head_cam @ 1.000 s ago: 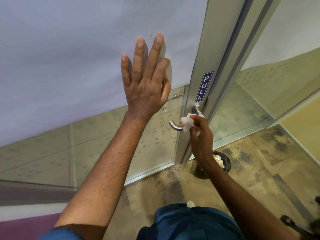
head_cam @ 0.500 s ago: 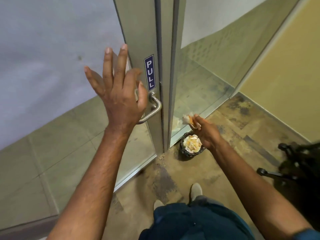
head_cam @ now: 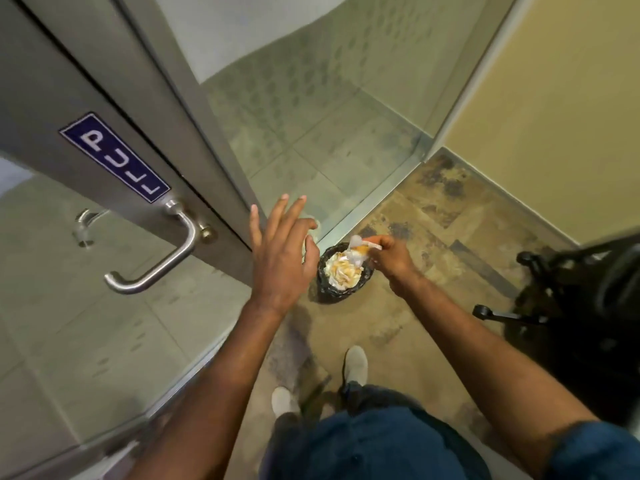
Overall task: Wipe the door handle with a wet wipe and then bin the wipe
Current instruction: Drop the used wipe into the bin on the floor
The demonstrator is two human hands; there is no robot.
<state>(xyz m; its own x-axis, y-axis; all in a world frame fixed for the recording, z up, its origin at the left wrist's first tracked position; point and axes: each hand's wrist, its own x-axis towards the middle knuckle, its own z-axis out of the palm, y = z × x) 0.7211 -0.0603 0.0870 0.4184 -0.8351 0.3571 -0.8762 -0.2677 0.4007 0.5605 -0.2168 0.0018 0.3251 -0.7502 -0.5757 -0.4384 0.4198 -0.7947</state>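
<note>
The steel door handle (head_cam: 162,258) juts from the grey door frame at the left, under a blue PULL sign (head_cam: 116,157). My right hand (head_cam: 391,256) pinches a crumpled white wet wipe (head_cam: 356,249) just above the rim of a small black-lined bin (head_cam: 329,292) on the floor. The bin holds several crumpled wipes. My left hand (head_cam: 280,252) hovers with fingers spread, to the right of the handle and left of the bin, touching nothing.
The glass door (head_cam: 86,323) stands at the left, a fixed glass panel (head_cam: 322,116) behind the bin. A yellow wall (head_cam: 561,109) is on the right. A black wheeled chair base (head_cam: 568,299) sits at the right. My shoes (head_cam: 355,365) stand below the bin.
My right hand left the handle and carried the wipe down over the bin. My left hand came off the glass and now hangs free. The view has swung right and down.
</note>
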